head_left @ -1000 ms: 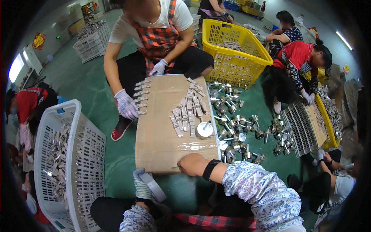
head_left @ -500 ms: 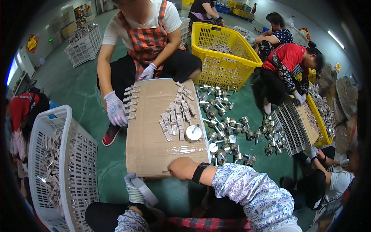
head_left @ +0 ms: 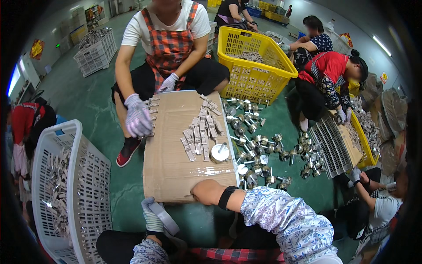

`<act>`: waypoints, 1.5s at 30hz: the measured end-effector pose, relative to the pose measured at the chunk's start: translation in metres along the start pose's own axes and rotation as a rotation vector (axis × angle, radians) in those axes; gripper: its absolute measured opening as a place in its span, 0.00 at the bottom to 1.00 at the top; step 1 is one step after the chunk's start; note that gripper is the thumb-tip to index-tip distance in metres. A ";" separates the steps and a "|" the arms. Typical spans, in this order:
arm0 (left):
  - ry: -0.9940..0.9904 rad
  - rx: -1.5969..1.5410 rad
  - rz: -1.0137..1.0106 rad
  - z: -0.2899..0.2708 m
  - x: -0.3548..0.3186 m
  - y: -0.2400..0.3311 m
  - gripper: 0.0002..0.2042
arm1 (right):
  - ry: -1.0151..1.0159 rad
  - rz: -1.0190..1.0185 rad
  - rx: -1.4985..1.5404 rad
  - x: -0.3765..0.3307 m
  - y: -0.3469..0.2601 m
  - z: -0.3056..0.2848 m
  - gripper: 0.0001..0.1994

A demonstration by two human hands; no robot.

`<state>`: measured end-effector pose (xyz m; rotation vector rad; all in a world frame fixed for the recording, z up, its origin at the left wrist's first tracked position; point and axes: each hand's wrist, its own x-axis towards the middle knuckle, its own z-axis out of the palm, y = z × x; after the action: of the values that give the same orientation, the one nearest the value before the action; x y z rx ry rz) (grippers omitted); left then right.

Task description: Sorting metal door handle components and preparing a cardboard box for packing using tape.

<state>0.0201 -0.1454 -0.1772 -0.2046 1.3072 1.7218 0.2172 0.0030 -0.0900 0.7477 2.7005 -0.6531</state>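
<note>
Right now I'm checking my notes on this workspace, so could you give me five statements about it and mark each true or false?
1. The person's left hand, in a striped glove, holds a grey ring. True.
2. The person's right hand is gloved as well. False: the right hand is bare.
3. A round white-topped part stands on the cardboard, its stem pointing up. True.
4. The white basket stands to the right of the cardboard. False: it stands to the left.
5. Loose metal parts with stems lie on the green floor to the right of the cardboard. True.
</note>
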 end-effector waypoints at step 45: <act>0.026 -0.021 -0.033 0.004 0.001 -0.003 0.16 | 0.013 0.015 -0.006 -0.003 -0.002 -0.003 0.07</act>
<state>0.0234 -0.1418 -0.1784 -0.2598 1.2980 1.7108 0.2180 0.0012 -0.0855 0.7731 2.7050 -0.6380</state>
